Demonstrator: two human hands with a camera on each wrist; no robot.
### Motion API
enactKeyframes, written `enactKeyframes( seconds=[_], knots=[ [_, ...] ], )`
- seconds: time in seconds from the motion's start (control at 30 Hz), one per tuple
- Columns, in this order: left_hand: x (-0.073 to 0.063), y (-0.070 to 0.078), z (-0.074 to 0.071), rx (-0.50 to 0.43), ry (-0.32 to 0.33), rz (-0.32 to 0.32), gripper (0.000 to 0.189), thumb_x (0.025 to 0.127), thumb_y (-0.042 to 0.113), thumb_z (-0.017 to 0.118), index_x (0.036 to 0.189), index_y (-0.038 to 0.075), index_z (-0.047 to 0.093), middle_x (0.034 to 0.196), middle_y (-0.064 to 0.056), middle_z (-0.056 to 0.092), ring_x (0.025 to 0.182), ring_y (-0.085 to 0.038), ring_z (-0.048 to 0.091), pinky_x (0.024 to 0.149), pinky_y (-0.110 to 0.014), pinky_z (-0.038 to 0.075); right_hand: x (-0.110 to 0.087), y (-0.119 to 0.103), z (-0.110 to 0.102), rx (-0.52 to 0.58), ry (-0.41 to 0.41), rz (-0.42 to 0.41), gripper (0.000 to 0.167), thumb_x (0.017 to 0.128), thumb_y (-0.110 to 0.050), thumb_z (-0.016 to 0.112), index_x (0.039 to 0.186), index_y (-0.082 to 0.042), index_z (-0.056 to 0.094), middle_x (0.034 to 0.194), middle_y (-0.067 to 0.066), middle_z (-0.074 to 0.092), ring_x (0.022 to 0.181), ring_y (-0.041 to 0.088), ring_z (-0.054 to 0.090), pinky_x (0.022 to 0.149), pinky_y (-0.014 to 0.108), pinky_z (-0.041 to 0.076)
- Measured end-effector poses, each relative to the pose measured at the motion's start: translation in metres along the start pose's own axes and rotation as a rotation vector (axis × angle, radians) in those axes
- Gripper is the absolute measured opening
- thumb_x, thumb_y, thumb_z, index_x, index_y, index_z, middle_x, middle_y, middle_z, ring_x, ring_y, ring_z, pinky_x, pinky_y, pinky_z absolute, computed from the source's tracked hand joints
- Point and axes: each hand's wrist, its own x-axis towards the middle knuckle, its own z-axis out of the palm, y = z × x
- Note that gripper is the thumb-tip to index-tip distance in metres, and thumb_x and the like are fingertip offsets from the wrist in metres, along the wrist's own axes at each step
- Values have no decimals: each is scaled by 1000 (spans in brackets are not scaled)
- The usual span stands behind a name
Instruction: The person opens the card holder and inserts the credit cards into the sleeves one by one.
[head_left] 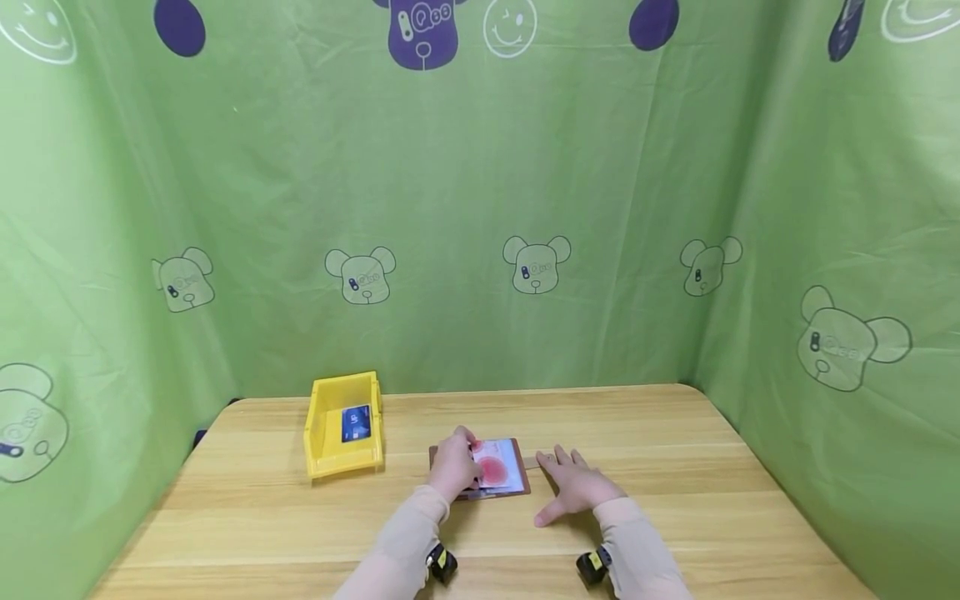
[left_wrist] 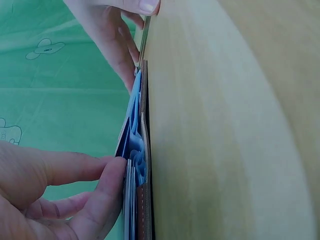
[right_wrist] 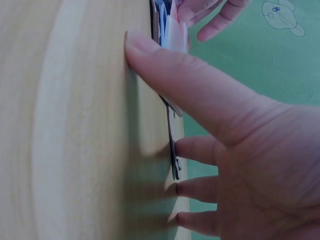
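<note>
A brown wallet (head_left: 522,467) lies open on the wooden table, its stitched edge (left_wrist: 144,215) seen side-on in the left wrist view. My left hand (head_left: 453,462) is over its left part. Thumb and forefinger pinch the edge of a card with a red round print (head_left: 492,472), which lies over the wallet. Under that, blue folded lining (left_wrist: 136,150) and a stack of thin cards (left_wrist: 130,210) show. To the right, my right hand (head_left: 576,486) has its fingers spread, fingertips at the wallet's strap (right_wrist: 172,145) and thumb out towards me. It holds nothing.
A yellow bin (head_left: 347,462) stands at the back left of the table (head_left: 637,425), with a dark blue card (head_left: 356,422) inside. Green curtains (head_left: 450,333) with bear prints hang behind the table and along both sides.
</note>
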Motion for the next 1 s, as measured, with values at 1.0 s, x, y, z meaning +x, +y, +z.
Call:
enactKeyframes(
  seconds=[1.0],
  knots=[
    [-6,9,0,257,-33,125,38,78,-2,69,114,-9,61,72,-7,63,58,-11,49,50,-22,43,1,1,1,-2,-8,7,113,60,-48,87,150,-6,33,158,29,18,142,58,14,107,80,15]
  ],
)
